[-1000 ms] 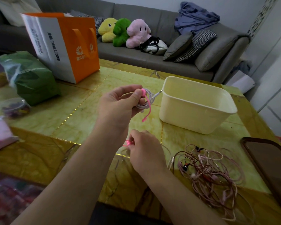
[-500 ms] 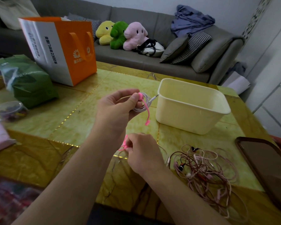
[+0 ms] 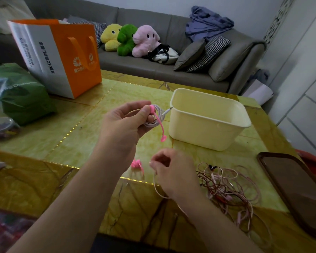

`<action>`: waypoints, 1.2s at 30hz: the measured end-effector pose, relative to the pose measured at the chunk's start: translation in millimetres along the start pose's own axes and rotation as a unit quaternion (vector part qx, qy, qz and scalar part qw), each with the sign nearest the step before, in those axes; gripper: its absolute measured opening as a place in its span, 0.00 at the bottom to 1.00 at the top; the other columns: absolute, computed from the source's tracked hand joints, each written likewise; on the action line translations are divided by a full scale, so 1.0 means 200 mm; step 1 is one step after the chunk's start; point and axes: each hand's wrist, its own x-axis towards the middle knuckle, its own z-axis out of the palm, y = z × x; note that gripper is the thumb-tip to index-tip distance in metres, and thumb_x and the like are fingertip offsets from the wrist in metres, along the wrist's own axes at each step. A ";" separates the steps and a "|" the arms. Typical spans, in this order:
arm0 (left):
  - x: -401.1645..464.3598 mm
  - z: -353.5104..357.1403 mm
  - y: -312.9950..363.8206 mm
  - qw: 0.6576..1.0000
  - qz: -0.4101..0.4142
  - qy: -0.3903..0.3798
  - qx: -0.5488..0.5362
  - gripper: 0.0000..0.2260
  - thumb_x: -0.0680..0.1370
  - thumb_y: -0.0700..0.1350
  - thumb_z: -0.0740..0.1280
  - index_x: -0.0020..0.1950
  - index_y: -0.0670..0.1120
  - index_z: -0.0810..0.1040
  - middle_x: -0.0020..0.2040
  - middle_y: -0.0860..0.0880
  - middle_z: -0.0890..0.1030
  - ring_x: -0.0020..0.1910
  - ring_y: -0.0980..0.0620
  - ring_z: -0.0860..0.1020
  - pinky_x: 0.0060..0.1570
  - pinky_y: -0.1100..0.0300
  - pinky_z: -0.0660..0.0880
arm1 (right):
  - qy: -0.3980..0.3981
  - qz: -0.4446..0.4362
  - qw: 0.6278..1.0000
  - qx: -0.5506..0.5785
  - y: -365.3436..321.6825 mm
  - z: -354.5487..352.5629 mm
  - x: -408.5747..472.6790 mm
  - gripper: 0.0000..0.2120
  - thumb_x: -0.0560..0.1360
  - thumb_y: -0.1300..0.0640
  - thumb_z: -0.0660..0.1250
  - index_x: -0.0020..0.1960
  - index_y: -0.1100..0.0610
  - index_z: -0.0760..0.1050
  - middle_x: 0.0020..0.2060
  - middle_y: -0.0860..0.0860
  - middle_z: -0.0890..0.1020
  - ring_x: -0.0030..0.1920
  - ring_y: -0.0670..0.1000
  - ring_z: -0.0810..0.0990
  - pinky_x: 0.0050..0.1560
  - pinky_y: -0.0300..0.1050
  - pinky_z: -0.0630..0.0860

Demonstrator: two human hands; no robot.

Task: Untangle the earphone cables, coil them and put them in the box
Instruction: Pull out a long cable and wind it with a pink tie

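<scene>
My left hand (image 3: 123, 125) is raised over the table and grips a coiled pale pink earphone cable (image 3: 156, 118). A bright pink tie strap (image 3: 160, 127) hangs down from the coil, and its jack plug (image 3: 168, 110) points at the cream box (image 3: 211, 135), which looks empty. My right hand (image 3: 172, 170) hovers lower, blurred, its fingers loosely curled with nothing visible in them. A small bunch of pink ties (image 3: 136, 164) lies on the table just left of it. A tangle of pink and dark red earphone cables (image 3: 226, 189) lies to the right of my right hand.
An orange and white paper bag (image 3: 62, 55) and a green bag (image 3: 20, 94) stand at the back left. A small clear container (image 3: 2, 126) sits at the left edge. A dark brown tray (image 3: 290, 189) lies at the right. A grey sofa (image 3: 153, 68) lies behind the table.
My right hand has let go of the pink ties, which now lie on the table, and has lifted up and to the right. My left hand still holds the coil.
</scene>
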 end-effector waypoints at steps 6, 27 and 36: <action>-0.07 0.09 -0.01 0.997 -0.034 -0.047 -0.052 0.06 0.78 0.33 0.68 0.54 0.36 0.82 0.41 0.43 0.85 0.35 0.52 0.80 0.52 0.54 0.85 | -0.021 0.073 0.969 0.236 0.07 -0.31 -0.05 0.03 0.81 0.67 0.70 0.49 0.66 0.79 0.30 0.55 0.83 0.31 0.53 0.82 0.34 0.46 0.83; -0.14 0.19 -0.15 0.996 -0.060 -0.069 -0.011 0.11 0.73 0.36 0.71 0.55 0.36 0.82 0.43 0.41 0.84 0.35 0.51 0.79 0.48 0.57 0.83 | -0.143 0.168 0.828 0.515 0.04 -0.47 -0.18 0.05 0.80 0.69 0.66 0.53 0.64 0.79 0.42 0.62 0.86 0.36 0.55 0.86 0.32 0.42 0.82; -0.11 0.15 -0.16 0.998 -0.053 -0.038 0.021 0.06 0.79 0.32 0.69 0.56 0.35 0.82 0.41 0.42 0.84 0.36 0.50 0.78 0.47 0.58 0.83 | -0.179 0.180 0.830 0.497 0.03 -0.46 -0.20 0.03 0.81 0.67 0.65 0.51 0.61 0.77 0.44 0.63 0.86 0.35 0.53 0.85 0.28 0.39 0.77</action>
